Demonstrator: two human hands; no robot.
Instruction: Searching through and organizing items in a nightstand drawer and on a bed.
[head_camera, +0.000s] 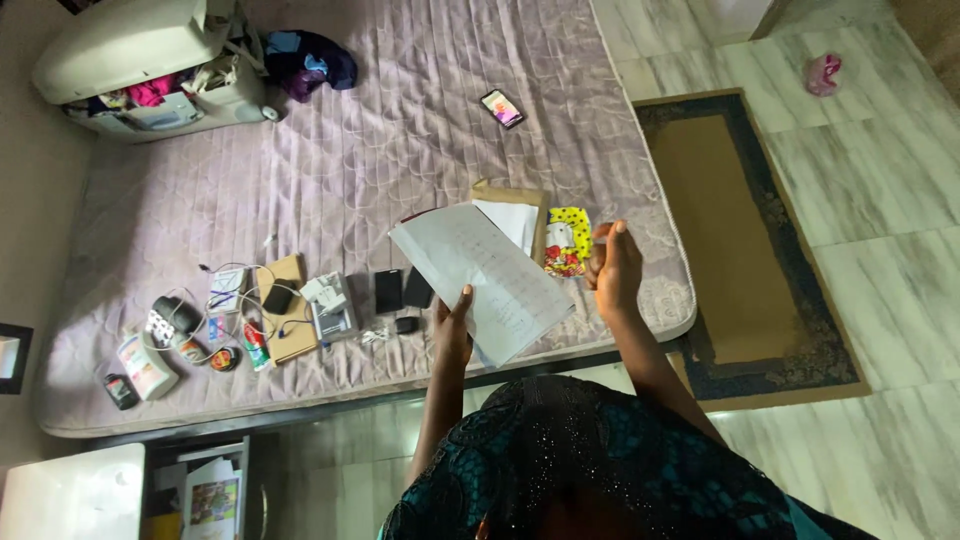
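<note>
— So, how far had the sorting got when you looked in?

— Partly done, I'd judge. Taking the mattress (400, 170) as my mark and going left to right: one open suitcase (150, 60) sat at its far left corner, clothes spilling out, with one dark bundle of clothing (310, 62) just beside it. Along the near edge lay a row of small things already laid out: bottles and tubes at the left end, one tan notebook (290, 310) in the middle of the row, then two dark phones (400, 290) side by side.

— And the papers?

— One sheet of white paper (490, 280) was up off the mattress, above its near edge. Her left hand (452, 325) was closed on the paper's lower edge, thumb on top. More sheets rested on one brown envelope (510, 215) behind it, too overlapped to count.

— The other hand?

— Her right hand (612, 268) hovered over the mattress's near right corner, fingers loosely curled, holding nothing that I could see. One yellow patterned pouch (568, 240) lay between it and the envelope.

— Anything else?

— One more phone (501, 108), screen lit, lay alone toward the far side. Off the mattress to the right was one brown rug (740, 250). The papers and the suitcase seemed left to deal with.
</note>
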